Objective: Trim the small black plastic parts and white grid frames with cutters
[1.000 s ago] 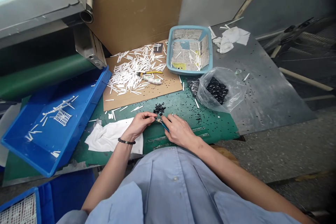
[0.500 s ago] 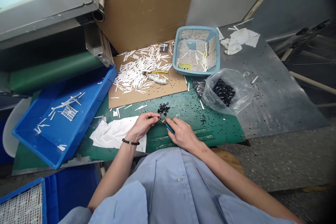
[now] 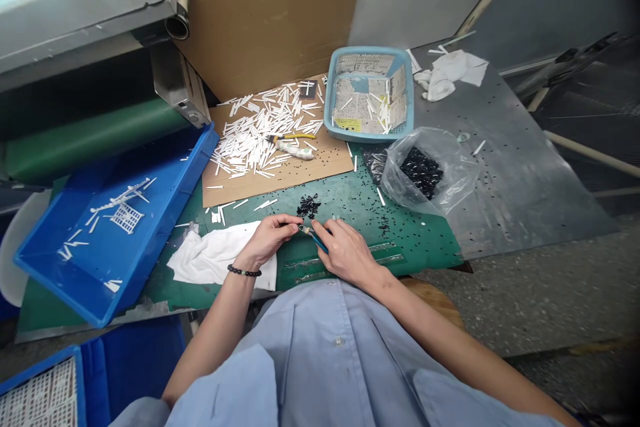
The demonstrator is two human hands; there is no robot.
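My right hand (image 3: pixel 347 250) is wrapped round a pair of blue-handled pliers or nippers (image 3: pixel 318 240), whose jaws point left toward my left hand. The fingers of my left hand (image 3: pixel 273 238) are pinched at the jaw tips; whatever sits between them is too small to make out. Just beyond the tool lies a little heap of small black pieces (image 3: pixel 309 206) on the green mat (image 3: pixel 345 193). A white cloth (image 3: pixel 210 260) is spread under and beside my left wrist.
White sticks (image 3: pixel 257 140) and yellow-handled pliers (image 3: pixel 295 137) lie on cardboard (image 3: pixel 325 163). A light-blue basket (image 3: pixel 327 100) stands behind. To the right is a plastic bag of black pieces (image 3: pixel 420 173); at left, a blue tray (image 3: pixel 165 207). Loose black bits dot the mat.
The whole view has shifted slightly left. My hands stay together at the same spot, and the tool's jaws look a little further apart from the heap.
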